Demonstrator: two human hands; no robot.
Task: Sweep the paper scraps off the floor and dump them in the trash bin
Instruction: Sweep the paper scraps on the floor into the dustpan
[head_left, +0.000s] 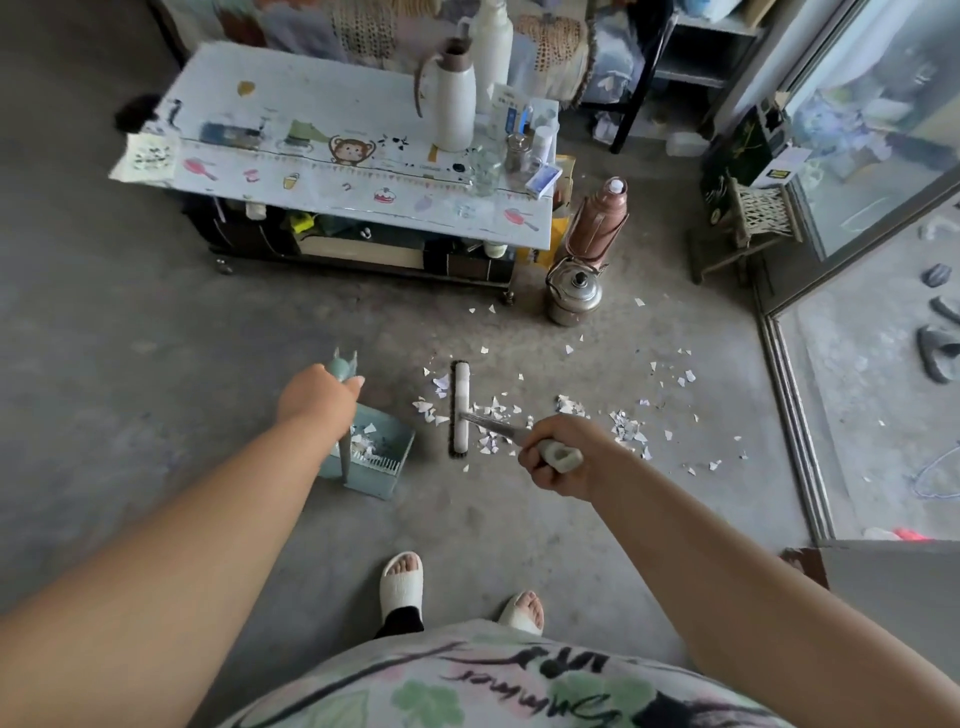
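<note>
Two grips: the left grip (319, 387) is curled round the handle of one pale green plastic dustpan (379, 457), and the right grip (558, 457) is clamped on one white-headed metal-handled broom (461, 410). Torn white paper scraps (626, 428), too many to count, litter the grey concrete floor (156, 364) around the right grip. Several lie in the pan, which the left forearm partly hides.

left hand (317, 387) grips dustpan (371, 454) | right hand (558, 457) grips broom (460, 410) | scraps (626, 428) on floor
</note>
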